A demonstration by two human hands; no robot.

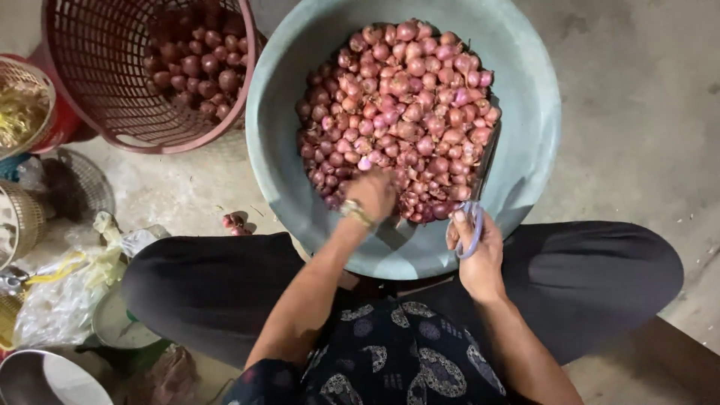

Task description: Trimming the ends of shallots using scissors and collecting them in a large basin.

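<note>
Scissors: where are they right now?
Head view: the scissors are in the right hand, lower right of the basin, blades lying along the right edge of the shallots. The left hand is in the shallots beside them.

— Where do the shallots (397, 112) sit?
— Heaped in the basin (525, 97) on the floor (637, 112), just before the person's crossed legs.
— And the hands?
— The left hand (371, 195) rests on the heap's near edge; the right hand (476, 251), with scissors (474, 214), is at the basin's near rim.
— Anything left?
— A basket (97, 75) holding more shallots, behind and left of the basin.
</note>
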